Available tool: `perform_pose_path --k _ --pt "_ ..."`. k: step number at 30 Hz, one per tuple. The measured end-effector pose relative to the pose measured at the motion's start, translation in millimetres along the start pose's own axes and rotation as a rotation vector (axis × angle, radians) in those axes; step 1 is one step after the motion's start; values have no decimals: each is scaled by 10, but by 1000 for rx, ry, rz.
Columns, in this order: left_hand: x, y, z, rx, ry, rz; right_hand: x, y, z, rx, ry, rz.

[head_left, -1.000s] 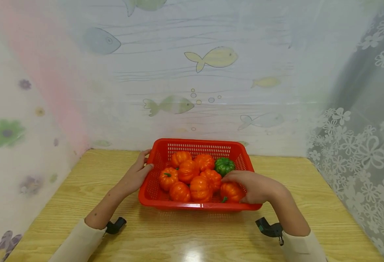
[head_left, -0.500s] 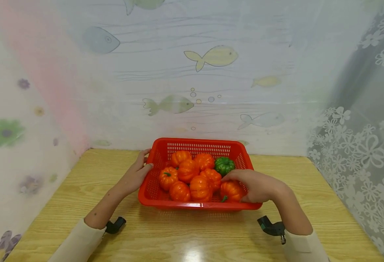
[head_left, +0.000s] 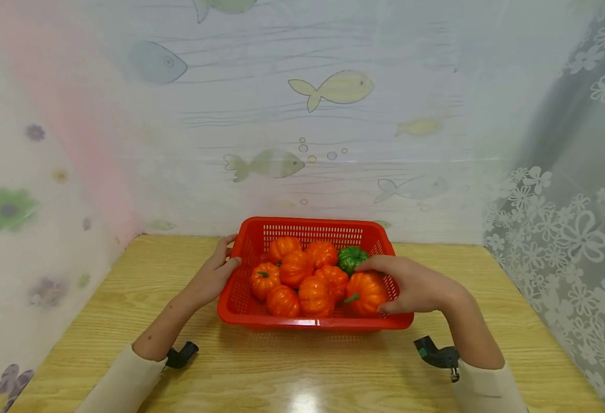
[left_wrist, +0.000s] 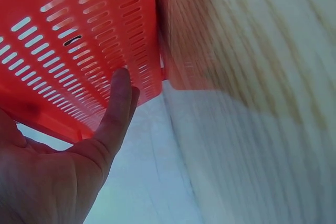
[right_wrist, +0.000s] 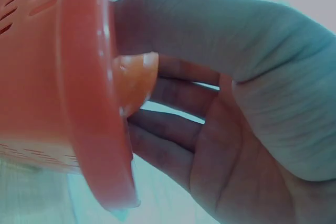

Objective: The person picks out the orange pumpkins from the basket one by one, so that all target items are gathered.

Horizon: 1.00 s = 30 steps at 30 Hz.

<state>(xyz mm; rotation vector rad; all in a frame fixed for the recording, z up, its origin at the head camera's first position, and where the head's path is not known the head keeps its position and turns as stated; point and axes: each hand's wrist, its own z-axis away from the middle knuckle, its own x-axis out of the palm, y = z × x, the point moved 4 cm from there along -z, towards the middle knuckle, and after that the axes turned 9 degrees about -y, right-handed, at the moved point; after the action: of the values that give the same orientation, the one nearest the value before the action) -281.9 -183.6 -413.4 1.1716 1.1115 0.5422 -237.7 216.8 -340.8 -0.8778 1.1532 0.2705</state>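
Observation:
A red plastic basket (head_left: 302, 323) with slotted walls holds several small orange pumpkins (head_left: 297, 268) and a green one (head_left: 352, 259). My left hand (head_left: 214, 280) holds the basket's left side, thumb at the rim. In the left wrist view its straight fingers (left_wrist: 119, 98) lie along the outer wall (left_wrist: 79, 40). My right hand (head_left: 417, 284) grips an orange pumpkin with a green stem (head_left: 367, 293) at the basket's front right, thumb on the near side and fingers on the far side. In the right wrist view the rim hides most of that pumpkin (right_wrist: 137, 80).
The basket stands on a wood-grain table (head_left: 302, 373) near its back edge. Behind it hangs a pale sheet printed with fish (head_left: 346, 89); a flowered sheet and lace curtain flank the table. A black wrist mount (head_left: 436, 353) juts from each sleeve.
My right hand has shifted slightly right and up with the stemmed pumpkin, which now shows larger and higher, overlapping the green one's lower edge. The left hand and basket have stayed put.

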Motion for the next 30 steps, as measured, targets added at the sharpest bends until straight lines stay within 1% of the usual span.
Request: perform_pose_path --k 6,8,14,19,24,30 --pt "1 -12 -8 10 -7 13 -52 54 11 -38 66 -27" --pt "2 -11 -9 7 -8 13 -76 64 21 -38 87 -42" --pt "-1 29 11 19 -12 19 -138 87 46 -68 169 -66" --pt "2 48 13 26 -11 19 -170 156 63 -85 240 -77" --pt "0 46 11 24 -9 20 -203 248 89 -75 300 -115" --pt "-5 41 14 16 -10 22 -241 352 130 -8 371 -155"
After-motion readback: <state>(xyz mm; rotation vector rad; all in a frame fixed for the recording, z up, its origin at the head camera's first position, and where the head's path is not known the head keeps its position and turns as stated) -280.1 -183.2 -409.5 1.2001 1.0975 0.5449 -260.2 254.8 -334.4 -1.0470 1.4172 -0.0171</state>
